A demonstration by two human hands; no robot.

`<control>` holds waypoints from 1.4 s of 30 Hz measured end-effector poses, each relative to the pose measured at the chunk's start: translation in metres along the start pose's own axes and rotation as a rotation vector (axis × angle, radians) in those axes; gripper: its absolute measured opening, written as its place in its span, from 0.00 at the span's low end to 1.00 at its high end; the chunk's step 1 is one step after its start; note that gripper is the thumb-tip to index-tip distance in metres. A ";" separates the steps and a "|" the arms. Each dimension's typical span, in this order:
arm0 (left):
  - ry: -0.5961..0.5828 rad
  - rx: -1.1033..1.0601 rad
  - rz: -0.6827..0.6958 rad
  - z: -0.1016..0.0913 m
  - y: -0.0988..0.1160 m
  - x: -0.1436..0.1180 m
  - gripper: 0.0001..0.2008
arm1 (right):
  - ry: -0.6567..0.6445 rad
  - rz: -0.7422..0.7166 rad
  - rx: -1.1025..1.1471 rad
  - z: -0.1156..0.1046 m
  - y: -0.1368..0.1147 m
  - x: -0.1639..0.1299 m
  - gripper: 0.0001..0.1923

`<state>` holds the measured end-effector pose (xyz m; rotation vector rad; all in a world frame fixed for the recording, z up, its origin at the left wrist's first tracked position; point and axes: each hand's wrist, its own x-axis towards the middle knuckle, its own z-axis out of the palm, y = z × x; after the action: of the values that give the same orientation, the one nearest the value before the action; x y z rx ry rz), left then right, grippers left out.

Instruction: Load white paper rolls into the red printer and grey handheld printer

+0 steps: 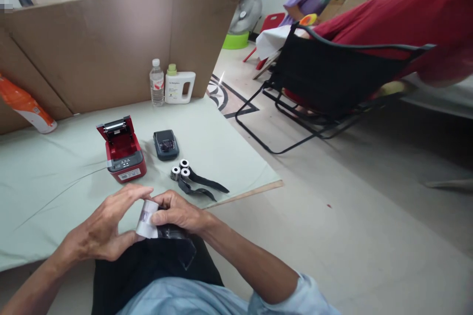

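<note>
My left hand [105, 226] and my right hand [177, 211] meet over my lap, both gripping a small white paper roll [147, 219] with a dark wrapper [173, 234] hanging below it. On the pale green table [44, 192] in front stands a red label printer [123, 152] with its lid open. A dark blue-grey printer [166, 144] lies to its right. Three small paper rolls [181, 170] with black wrapper strips [205, 184] lie nearer me.
A water bottle [157, 82] and a white jug [179, 86] stand against a cardboard wall [111, 44] at the table's back. An orange and white object [25, 106] leans at left. A black folding chair [325, 83] holds a person in red; a fan [246, 15] stands behind.
</note>
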<state>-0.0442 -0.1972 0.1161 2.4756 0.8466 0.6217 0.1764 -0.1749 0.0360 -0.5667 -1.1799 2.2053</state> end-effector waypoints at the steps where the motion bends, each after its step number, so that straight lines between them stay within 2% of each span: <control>1: -0.033 0.045 0.030 -0.004 0.004 0.003 0.38 | 0.003 0.006 -0.012 0.000 0.001 0.001 0.26; 5: -0.140 0.183 0.099 -0.010 0.015 0.010 0.39 | 0.000 0.018 -0.022 0.000 0.007 0.005 0.27; 7: -0.130 0.236 0.102 -0.006 0.013 0.008 0.39 | 0.018 0.005 -0.029 -0.001 0.009 0.006 0.27; 10: -0.021 0.246 0.048 0.003 0.004 -0.001 0.35 | 0.115 -0.043 -0.045 -0.002 0.008 0.006 0.27; 13: 0.159 0.175 -0.085 0.013 -0.004 -0.008 0.31 | 0.261 -0.109 -0.056 0.000 0.004 0.010 0.28; 15: 0.299 0.155 -0.144 0.020 -0.006 -0.008 0.23 | 0.332 -0.171 -0.076 0.004 0.002 0.018 0.27; 18: 0.455 0.196 -0.158 0.025 -0.007 -0.001 0.13 | 0.363 -0.253 -0.098 0.011 -0.003 0.033 0.25; 21: 0.522 0.229 -0.204 0.020 -0.013 0.008 0.09 | 0.361 -0.327 -0.116 0.017 -0.007 0.048 0.24; 24: 0.542 0.226 -0.274 0.003 -0.033 0.015 0.08 | 0.324 -0.354 -0.120 0.021 -0.007 0.058 0.24; 28: 0.534 0.229 -0.372 -0.021 -0.077 0.027 0.12 | 0.359 -0.325 -0.075 0.020 -0.001 0.065 0.38; 30: 0.487 0.256 -0.418 -0.029 -0.100 0.036 0.13 | 0.411 -0.322 -0.077 0.018 0.004 0.067 0.40; 33: 0.331 0.303 -0.500 -0.034 -0.127 0.049 0.14 | 0.443 -0.317 -0.111 0.015 0.007 0.070 0.31; 36: 0.206 0.386 -0.572 -0.034 -0.143 0.058 0.14 | 0.431 -0.294 -0.107 0.013 0.008 0.072 0.22; 42: 0.129 0.492 -0.609 -0.032 -0.158 0.063 0.15 | 0.414 -0.292 -0.044 0.010 0.010 0.076 0.21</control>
<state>-0.0875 -0.0353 0.0731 2.3783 1.8922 0.3801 0.1104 -0.1356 0.0258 -0.7720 -1.0172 1.7166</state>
